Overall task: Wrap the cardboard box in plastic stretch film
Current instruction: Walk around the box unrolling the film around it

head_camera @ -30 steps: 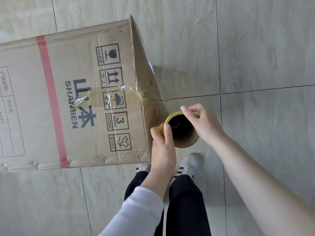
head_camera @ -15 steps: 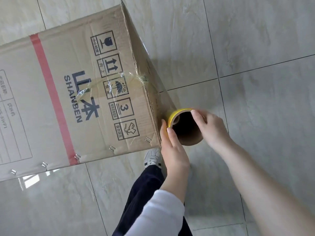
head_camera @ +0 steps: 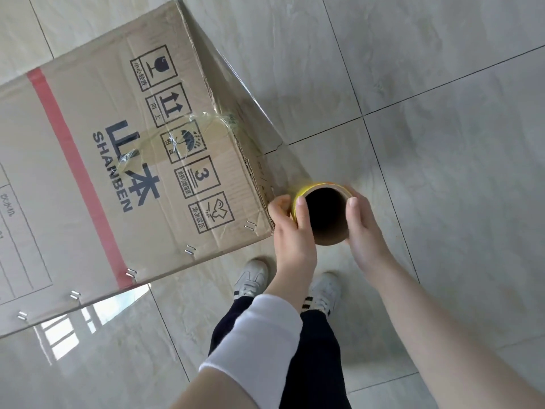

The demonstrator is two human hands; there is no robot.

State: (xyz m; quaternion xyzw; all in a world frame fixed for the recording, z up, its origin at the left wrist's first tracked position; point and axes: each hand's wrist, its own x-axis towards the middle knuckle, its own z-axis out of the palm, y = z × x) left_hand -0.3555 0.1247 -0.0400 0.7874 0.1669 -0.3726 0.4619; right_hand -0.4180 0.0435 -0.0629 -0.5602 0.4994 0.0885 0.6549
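A tall cardboard box (head_camera: pixel 97 178) with a red tape stripe and printed handling symbols stands on the tiled floor at the left. A strip of clear film (head_camera: pixel 206 121) clings to its top face and runs over the right edge. Clear stretch film (head_camera: pixel 259 125) spans from the box's right side down to the roll (head_camera: pixel 326 214), a cardboard tube with a yellow rim seen end-on beside the box's near right corner. My left hand (head_camera: pixel 290 228) grips the roll's left side, thumb on the rim. My right hand (head_camera: pixel 364 222) grips its right side.
Glossy grey floor tiles (head_camera: pixel 442 143) surround the box, with open floor to the right. My own legs and white shoes (head_camera: pixel 253 278) stand just below the roll. A window reflection shines on the floor at the lower left.
The view has swung round the box's corner. Both hands carried the roll lower and rightward along the box's right side, and more film now stretches from the side to the roll.
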